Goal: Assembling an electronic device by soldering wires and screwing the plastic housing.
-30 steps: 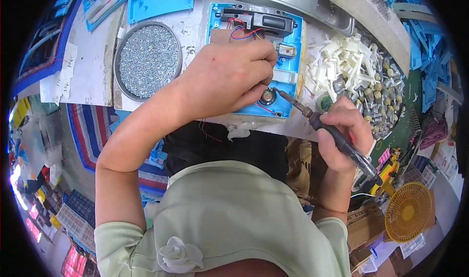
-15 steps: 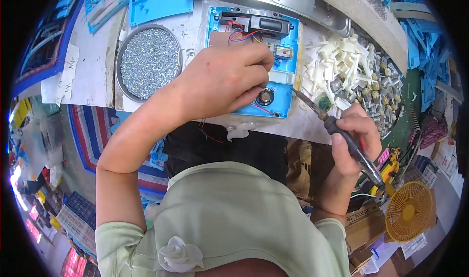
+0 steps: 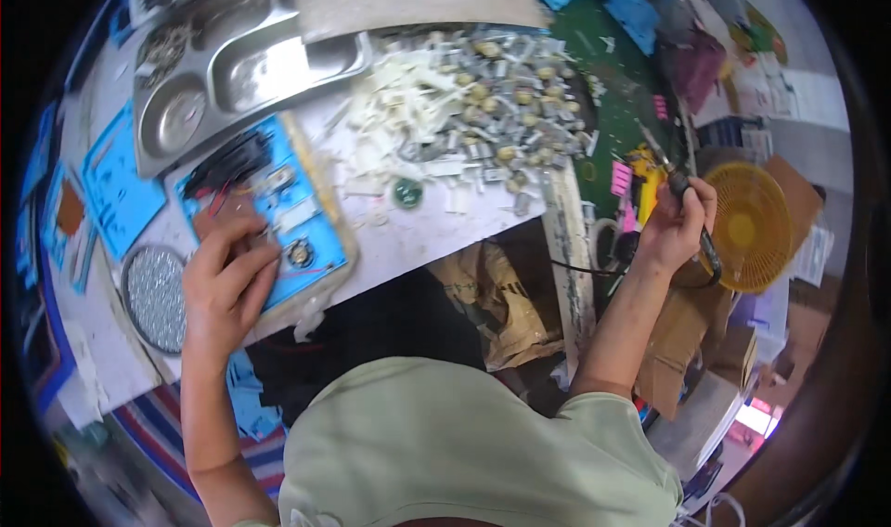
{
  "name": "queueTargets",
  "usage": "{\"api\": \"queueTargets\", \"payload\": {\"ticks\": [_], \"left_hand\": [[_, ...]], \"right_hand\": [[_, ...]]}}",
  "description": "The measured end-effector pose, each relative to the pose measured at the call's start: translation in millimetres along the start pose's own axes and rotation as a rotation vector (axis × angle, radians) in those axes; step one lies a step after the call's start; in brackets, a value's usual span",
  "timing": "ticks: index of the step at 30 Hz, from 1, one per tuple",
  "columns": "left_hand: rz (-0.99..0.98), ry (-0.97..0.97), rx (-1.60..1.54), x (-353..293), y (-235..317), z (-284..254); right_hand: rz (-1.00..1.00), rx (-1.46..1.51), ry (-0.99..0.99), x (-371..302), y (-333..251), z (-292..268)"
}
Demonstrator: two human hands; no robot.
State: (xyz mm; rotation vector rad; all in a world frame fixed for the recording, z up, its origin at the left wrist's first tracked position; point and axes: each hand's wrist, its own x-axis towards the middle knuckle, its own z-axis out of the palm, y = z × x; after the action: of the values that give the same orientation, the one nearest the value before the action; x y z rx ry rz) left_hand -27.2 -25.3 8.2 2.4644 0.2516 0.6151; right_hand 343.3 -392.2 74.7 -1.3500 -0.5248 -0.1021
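Observation:
My left hand [image 3: 225, 281] rests over a blue plastic casing [image 3: 284, 291], its fingers curled in a pinch at a brown circuit board [image 3: 221, 219]. Whatever sits between those fingertips is hidden. Inside the casing are a long black part [image 3: 227, 165], a white piece [image 3: 295, 215], wires and a small round speaker [image 3: 300, 253]. Out to the far right, away from the table, my right hand [image 3: 676, 225] grips a soldering iron [image 3: 679, 183] by its dark handle. The metal tip points up and away from me.
Beside my left hand stands a round bowl [image 3: 125, 290] of small screws. A metal compartment tray [image 3: 202, 77] lies behind the casing. White plastic parts [image 3: 399, 100] and small motors [image 3: 506, 109] are heaped mid-table. At right are a yellow basket [image 3: 747, 221] and a cardboard box [image 3: 682, 341].
The view has swung to the right. My right hand has carried the soldering iron from beside the casing out to the right. My left hand stays at the board.

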Motion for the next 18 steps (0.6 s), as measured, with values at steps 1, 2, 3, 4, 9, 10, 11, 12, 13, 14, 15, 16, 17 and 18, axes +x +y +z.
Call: {"api": "queueTargets", "payload": {"ticks": [1, 2, 3, 4, 9, 10, 11, 12, 13, 14, 15, 16, 17, 18], "left_hand": [[0.002, -0.003, 0.003, 3, 2, 2], [-0.001, -0.006, -0.006, 5, 4, 3], [-0.018, -0.014, -0.006, 5, 6, 2], [-0.039, -0.017, -0.007, 6, 7, 3], [-0.029, 0.01, -0.013, -5, -5, 1], [-0.007, -0.001, -0.034, 2, -6, 2], [-0.028, -0.01, -0.074, 2, -5, -1], [-0.003, 0.051, -0.079, -2, -5, -3], [-0.088, 0.091, -0.146, -13, -5, -3], [-0.116, 0.159, -0.128, -22, -4, -3], [-0.141, 0.225, -0.1, -31, -1, -4], [-0.15, 0.289, -0.109, -35, 0, -3], [-0.141, 0.327, -0.058, -37, 3, -3], [-0.147, 0.332, -0.054, -35, 6, -1]], "right_hand": [[-0.049, -0.088, 0.189, 7, -6, -8], [-0.062, -0.15, 0.2, 13, -6, -17], [-0.059, -0.205, 0.205, 20, -1, -26], [-0.057, -0.259, 0.203, 31, 6, -30], [0.096, -0.56, 0.092, 76, 76, 17], [0.217, -0.604, 0.073, 70, 61, 22], [0.361, -0.254, 0.126, 59, 61, 22], [0.501, 0.086, 0.186, 47, 61, 21], [0.574, 0.264, 0.152, 30, 61, 20], [0.637, 0.443, 0.133, 15, 63, 18], [0.573, 0.374, -0.014, -8, 64, 40], [0.485, 0.277, -0.143, -38, 52, 71], [0.404, -0.028, -0.214, -61, 46, 105], [0.308, -0.339, -0.278, -80, 41, 140]]}}
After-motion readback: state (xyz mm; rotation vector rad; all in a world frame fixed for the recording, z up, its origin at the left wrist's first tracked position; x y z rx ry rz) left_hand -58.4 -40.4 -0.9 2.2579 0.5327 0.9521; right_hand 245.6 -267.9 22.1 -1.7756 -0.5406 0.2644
